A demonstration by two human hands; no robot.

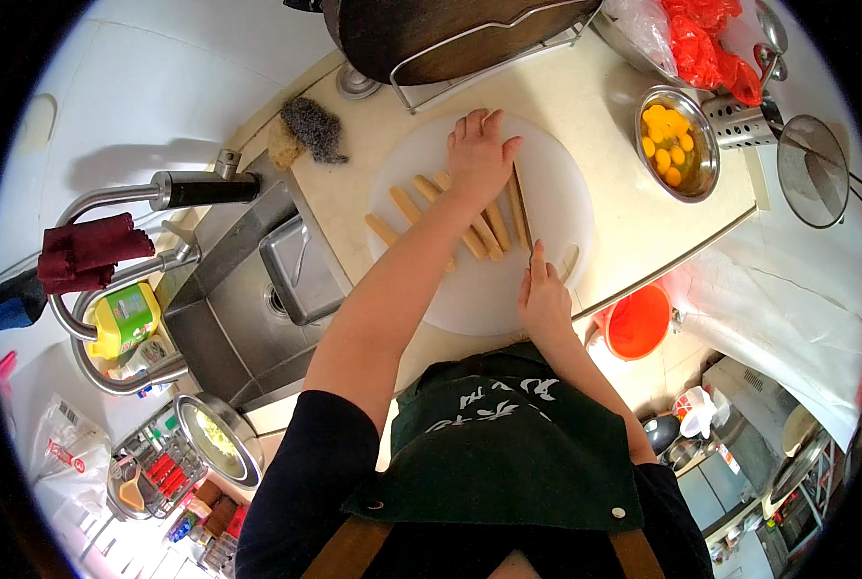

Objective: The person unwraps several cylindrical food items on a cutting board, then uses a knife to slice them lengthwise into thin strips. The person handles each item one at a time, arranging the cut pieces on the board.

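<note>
On a round white cutting board (467, 304) lie several long, pale tan sausages (497, 226), side by side and slanted. My left hand (480, 155) rests over the far ends of some of them, fingers pointing away; what its palm presses on is hidden. In my right hand (545, 293) is the handle of a knife (524, 206), index finger stretched along the spine. Its narrow blade runs away from me along the right side of the rightmost sausage (516, 210), the tip close to my left thumb. My left forearm covers parts of the sausages farther left.
Right of the board stands a steel bowl (702, 174) of cracked eggs. A sink (221, 333) with a steel tray (270, 250) is at the left. Behind the board is a wire rack (467, 61) with a dark round board (431, 36). Below the counter edge sits a red bucket (637, 322).
</note>
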